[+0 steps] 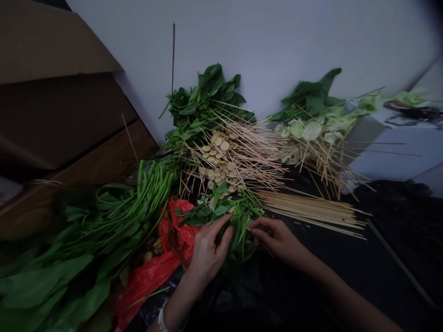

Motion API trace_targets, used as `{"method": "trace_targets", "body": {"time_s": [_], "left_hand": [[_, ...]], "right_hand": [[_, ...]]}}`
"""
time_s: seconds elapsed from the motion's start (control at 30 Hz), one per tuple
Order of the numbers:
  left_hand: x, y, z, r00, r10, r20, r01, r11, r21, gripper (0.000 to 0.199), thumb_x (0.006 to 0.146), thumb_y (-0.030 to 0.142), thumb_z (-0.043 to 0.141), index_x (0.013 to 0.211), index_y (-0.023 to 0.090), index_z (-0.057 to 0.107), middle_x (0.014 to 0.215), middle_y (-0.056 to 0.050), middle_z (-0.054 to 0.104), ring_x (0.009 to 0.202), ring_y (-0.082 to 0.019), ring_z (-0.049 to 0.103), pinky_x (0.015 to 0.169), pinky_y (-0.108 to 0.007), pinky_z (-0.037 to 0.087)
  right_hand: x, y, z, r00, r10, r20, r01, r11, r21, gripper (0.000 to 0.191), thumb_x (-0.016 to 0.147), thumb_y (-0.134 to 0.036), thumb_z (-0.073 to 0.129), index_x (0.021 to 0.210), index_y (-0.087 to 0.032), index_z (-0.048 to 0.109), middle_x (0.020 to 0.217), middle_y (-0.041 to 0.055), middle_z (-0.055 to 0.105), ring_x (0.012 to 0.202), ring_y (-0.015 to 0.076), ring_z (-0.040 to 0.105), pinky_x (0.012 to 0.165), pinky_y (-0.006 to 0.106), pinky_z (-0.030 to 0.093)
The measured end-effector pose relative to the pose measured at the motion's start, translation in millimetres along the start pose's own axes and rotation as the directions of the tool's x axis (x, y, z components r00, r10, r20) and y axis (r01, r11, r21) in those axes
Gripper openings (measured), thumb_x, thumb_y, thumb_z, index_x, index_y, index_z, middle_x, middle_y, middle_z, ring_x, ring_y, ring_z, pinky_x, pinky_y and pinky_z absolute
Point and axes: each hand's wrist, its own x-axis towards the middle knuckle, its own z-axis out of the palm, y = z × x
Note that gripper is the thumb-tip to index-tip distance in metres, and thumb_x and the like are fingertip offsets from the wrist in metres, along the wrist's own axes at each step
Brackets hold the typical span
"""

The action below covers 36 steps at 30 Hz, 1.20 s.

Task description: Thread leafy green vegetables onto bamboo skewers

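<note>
Small green bunch: The small bunch (242, 226) is a loose, messy heap of dark leaves and thin, bright green stems. The stems fan out and cross.
Where it is: It lies between the two hands, just below the round pale slices (217, 150) and beside the red bag (180, 230).
Left hand: The left hand (209, 246) comes up from the lower left, back up, with a pale bracelet (161, 319) on its wrist. Its fingers are bent and reach to the left edge of the small bunch.
Left grip: The thumb and first finger have a gap between them at the leaves. I cannot tell if they squeeze any.
Right hand: The right hand (280, 240) comes in from the lower right, with its fingers curled and pointing left.
Right grip: The thumb and first finger pinch a small pale bit (249, 229) by the stems. It is too small to name.
Nearby: Thin sticks (311, 210) lie in a row above the right hand. Big long greens (86, 244) fill the left side.
</note>
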Motion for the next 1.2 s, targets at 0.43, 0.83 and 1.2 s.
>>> {"method": "trace_targets", "body": {"time_s": [0.43, 0.83, 1.2], "left_hand": [[14, -2, -0.1, 0.992, -0.125, 0.036, 0.127, 0.990, -0.061, 0.067, 0.074, 0.016, 0.067, 0.137, 0.026, 0.047, 0.117, -0.005, 0.066, 0.102, -0.021, 0.065, 0.091, -0.033, 0.051], [29, -15, -18.7, 0.992, -0.102, -0.070, 0.092, 0.986, -0.140, 0.086, 0.080, 0.035, 0.069, 0.152, 0.031, 0.023, 0.151, -0.009, 0.041, 0.138, -0.028, 0.040, 0.113, -0.043, 0.033], [24, -29, -19.0, 0.984, -0.162, -0.079, 0.129, 0.939, -0.318, 0.073, 0.083, 0.042, 0.066, 0.147, 0.029, 0.033, 0.132, -0.011, 0.060, 0.116, -0.025, 0.061, 0.100, -0.039, 0.049]], "right_hand": [[0, -10, -9, 0.997, 0.030, 0.064, -0.033, 0.998, 0.045, 0.035, 0.088, -0.050, 0.055, 0.099, -0.017, 0.061, 0.067, -0.0016, 0.062, 0.039, 0.0065, 0.042, 0.038, 0.019, 0.031], [-6, -21, -27, 0.992, -0.083, -0.096, 0.069, 0.988, -0.140, 0.030, 0.090, -0.043, 0.052, 0.087, -0.016, 0.065, 0.062, 0.0003, 0.061, 0.053, 0.0114, 0.048, 0.052, 0.023, 0.035], [42, -55, -113, 0.854, -0.305, -0.421, 0.327, 0.945, -0.021, 0.034, 0.084, -0.048, 0.063, 0.095, -0.016, 0.063, 0.066, -0.0025, 0.061, 0.040, 0.0040, 0.039, 0.039, 0.019, 0.028]]}}
